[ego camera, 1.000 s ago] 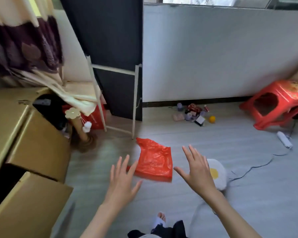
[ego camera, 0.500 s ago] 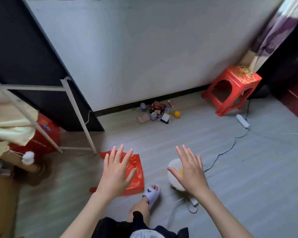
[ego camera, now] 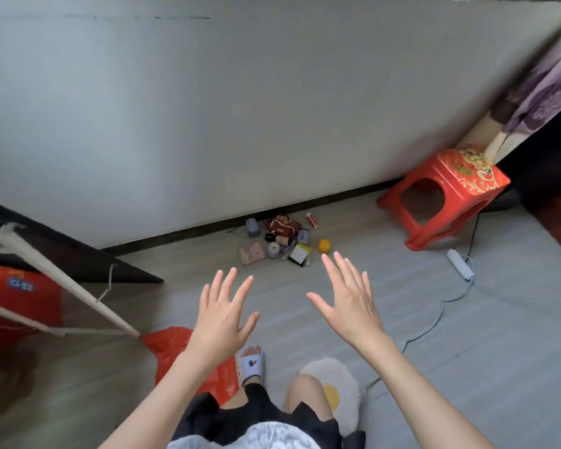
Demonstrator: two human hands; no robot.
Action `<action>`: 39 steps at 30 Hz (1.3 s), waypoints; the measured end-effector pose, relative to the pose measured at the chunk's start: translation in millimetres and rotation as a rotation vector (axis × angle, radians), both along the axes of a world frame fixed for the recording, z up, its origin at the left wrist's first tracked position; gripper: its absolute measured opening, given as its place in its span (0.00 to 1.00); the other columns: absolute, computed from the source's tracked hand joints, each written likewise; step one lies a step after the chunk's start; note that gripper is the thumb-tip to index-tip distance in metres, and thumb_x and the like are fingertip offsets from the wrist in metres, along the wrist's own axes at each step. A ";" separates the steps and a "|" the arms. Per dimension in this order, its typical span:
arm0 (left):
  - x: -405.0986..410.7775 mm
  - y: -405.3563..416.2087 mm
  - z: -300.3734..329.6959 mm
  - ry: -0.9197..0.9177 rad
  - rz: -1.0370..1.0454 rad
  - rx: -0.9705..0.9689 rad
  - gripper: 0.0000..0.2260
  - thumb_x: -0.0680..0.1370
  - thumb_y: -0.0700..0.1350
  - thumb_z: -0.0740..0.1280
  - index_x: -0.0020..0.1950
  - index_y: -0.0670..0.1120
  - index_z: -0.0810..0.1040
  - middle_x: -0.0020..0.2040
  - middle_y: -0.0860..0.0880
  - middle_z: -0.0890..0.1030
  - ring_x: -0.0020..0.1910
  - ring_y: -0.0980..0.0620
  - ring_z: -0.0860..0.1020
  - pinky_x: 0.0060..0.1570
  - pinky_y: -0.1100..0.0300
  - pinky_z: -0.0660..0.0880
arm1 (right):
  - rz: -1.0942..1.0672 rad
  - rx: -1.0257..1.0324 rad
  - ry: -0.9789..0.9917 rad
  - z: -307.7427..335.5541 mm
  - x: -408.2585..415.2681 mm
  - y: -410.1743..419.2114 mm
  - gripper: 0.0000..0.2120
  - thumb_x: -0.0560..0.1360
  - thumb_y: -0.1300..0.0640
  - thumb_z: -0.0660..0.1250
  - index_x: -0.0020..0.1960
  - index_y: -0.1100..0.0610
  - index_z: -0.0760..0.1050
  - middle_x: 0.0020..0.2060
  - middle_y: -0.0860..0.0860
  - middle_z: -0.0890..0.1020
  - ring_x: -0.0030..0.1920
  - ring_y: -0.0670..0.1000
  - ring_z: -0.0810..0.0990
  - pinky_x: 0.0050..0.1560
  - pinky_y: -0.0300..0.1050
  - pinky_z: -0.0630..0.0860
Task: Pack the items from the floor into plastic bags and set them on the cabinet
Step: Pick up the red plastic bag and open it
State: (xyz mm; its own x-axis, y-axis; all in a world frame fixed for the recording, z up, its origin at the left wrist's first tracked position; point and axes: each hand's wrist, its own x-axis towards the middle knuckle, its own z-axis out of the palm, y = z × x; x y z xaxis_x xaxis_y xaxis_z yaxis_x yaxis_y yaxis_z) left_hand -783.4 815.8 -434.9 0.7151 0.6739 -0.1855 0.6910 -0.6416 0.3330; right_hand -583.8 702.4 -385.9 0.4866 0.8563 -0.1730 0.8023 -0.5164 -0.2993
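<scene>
A small pile of items (ego camera: 280,239) lies on the floor against the wall's dark skirting: a brown snack packet (ego camera: 281,224), a pink pouch (ego camera: 251,253), a white-and-black box (ego camera: 299,254), an orange ball (ego camera: 324,245) and small bottles. A red plastic bag (ego camera: 175,346) lies flat on the floor by my feet, partly under my left forearm. My left hand (ego camera: 222,315) and my right hand (ego camera: 348,303) are held out in the air with fingers spread, holding nothing, short of the pile.
A red plastic stool (ego camera: 447,196) stands at the right by the wall. A white power strip (ego camera: 460,268) and its cable trail across the floor. A white rack frame (ego camera: 59,280) with a red bag behind it stands left. A fried-egg cushion (ego camera: 337,387) lies underfoot.
The view has swung right and moved toward the wall; the item pile is nearer. The red bag has dropped to my feet. Both hands stay spread and empty.
</scene>
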 end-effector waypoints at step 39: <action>53.7 22.0 -505.8 0.109 1.264 -0.531 0.29 0.77 0.51 0.63 0.74 0.47 0.56 0.75 0.42 0.55 0.74 0.43 0.52 0.71 0.49 0.53 | 1.039 -0.509 -0.048 -543.8 136.1 254.7 0.31 0.77 0.44 0.58 0.75 0.53 0.51 0.75 0.55 0.56 0.75 0.55 0.54 0.72 0.58 0.49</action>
State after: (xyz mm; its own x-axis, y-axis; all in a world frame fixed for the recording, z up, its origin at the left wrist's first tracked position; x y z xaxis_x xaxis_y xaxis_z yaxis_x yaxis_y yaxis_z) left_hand -729.6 837.8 -940.7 -0.3608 0.6805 -0.6378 0.7424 0.6235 0.2452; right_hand -447.6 957.1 -929.7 -0.3956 0.6835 -0.6134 0.9155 0.3470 -0.2037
